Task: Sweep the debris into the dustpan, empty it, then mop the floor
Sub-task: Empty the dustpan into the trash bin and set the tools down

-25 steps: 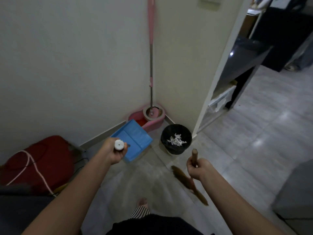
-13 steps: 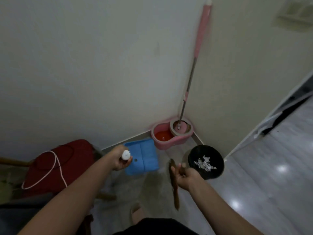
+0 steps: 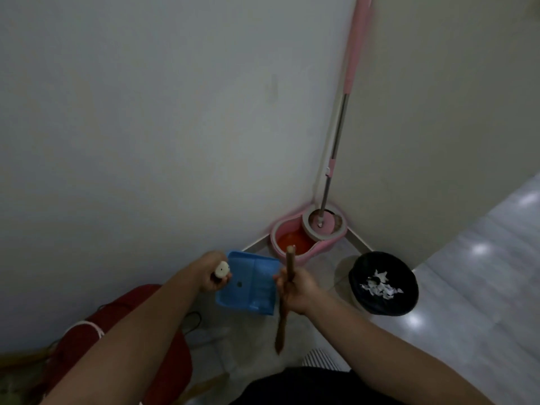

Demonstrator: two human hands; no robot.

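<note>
My left hand (image 3: 212,274) grips the white-tipped handle of the blue dustpan (image 3: 251,283), which hangs low over the floor near the wall. My right hand (image 3: 295,290) is closed around the wooden stick of a brown broom (image 3: 283,323), held nearly upright with the bristles pointing down beside the dustpan. A black bin (image 3: 383,283) to the right holds white paper scraps (image 3: 380,285). In the corner stands a pink mop bucket (image 3: 304,238), with the pink-handled mop (image 3: 339,118) standing in its spinner and leaning along the wall corner.
A red bag (image 3: 125,325) with a white cord lies on the floor at the lower left by the wall. A striped slipper (image 3: 320,358) shows near my feet. Shiny grey floor tiles (image 3: 473,287) stretch to the right past the wall's edge.
The view has swung left toward the corner. My right hand brought the broom up and left, from beside the bin to right next to the dustpan. The left hand kept its hold.
</note>
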